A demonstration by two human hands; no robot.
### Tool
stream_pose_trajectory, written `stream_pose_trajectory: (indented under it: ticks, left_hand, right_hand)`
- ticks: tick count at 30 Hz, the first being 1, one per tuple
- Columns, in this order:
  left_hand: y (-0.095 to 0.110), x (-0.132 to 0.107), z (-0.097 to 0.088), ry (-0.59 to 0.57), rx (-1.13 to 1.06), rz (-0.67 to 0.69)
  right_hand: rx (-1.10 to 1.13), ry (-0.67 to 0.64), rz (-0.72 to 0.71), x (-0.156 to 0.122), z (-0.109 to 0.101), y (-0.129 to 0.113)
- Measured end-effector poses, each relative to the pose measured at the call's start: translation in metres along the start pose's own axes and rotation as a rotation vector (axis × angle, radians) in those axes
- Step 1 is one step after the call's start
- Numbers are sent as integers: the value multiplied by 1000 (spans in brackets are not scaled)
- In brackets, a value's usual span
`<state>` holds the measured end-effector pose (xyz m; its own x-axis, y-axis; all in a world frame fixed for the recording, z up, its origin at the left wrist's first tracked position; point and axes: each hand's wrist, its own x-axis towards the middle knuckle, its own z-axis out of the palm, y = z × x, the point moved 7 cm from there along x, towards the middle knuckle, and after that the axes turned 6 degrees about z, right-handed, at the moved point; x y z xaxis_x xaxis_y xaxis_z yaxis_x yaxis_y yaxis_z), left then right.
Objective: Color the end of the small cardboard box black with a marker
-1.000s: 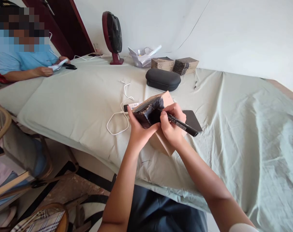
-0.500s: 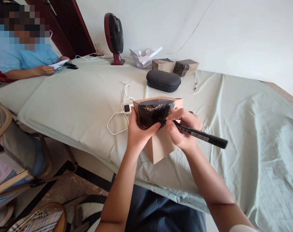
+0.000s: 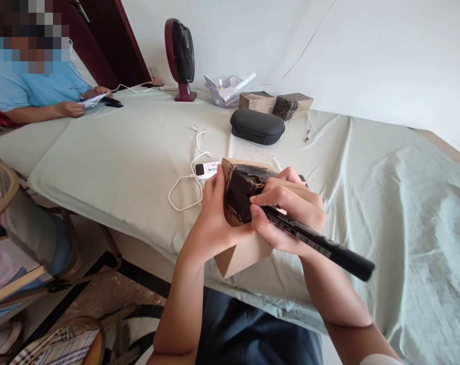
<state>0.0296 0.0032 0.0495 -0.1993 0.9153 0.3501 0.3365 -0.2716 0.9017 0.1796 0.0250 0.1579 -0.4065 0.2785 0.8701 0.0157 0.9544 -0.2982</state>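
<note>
A brown cardboard box [image 3: 243, 256] is tilted at the table's near edge, one face covered mostly in black ink, with a torn-looking strip near its top. My left hand [image 3: 215, 218] grips the box's left side, thumb along the lower edge of the inked face. In my right hand [image 3: 291, 208] is a black marker pen [image 3: 321, 242], held between thumb and fingers, its back end pointing down to the right. The pen's tip is at the inked face, largely hidden by my fingers.
Beyond the box lie a white power bank [image 3: 208, 170] with a white cable [image 3: 169, 195], a black zip case [image 3: 257, 126], two ink-marked boxes [image 3: 293, 106], a plastic basket [image 3: 224, 95] and a fan [image 3: 180, 56]. A person [image 3: 28, 96] holding paper sits at far left.
The box has turned and come slightly nearer, its lower corner shifting left and more of the power bank showing. My right hand and the marker's back end have moved down and right.
</note>
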Motion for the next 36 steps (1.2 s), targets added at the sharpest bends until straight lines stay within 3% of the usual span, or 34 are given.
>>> stream_pose_trajectory:
  ticks: [3, 6, 9, 13, 17, 22, 28, 32, 36]
  left_hand:
    - [14, -6, -2, -18, 99, 53]
    - [32, -12, -4, -124, 206, 133]
    - [44, -19, -4, -228, 269, 201]
    - [53, -24, 3, -277, 339, 283]
    - [56, -25, 15, -338, 444, 293]
    - [59, -28, 18, -351, 490, 318]
    - [60, -28, 20, -333, 500, 306]
    - [63, -28, 22, -323, 489, 336]
    - [63, -28, 14, -355, 433, 362]
  right_hand:
    - [-5, 17, 45, 2, -10, -7]
    - [54, 27, 191, 2, -24, -8]
    - [148, -99, 322, 2, -25, -8]
    - [118, -231, 372, 2, -19, -12]
    - [-8, -124, 406, 3, -25, -12]
    - [46, -76, 438, 2, -34, -9]
    - [24, -182, 457, 1, -34, -14]
    - [-26, -64, 462, 1, -40, -11]
    - [78, 54, 461, -1, -50, 1]
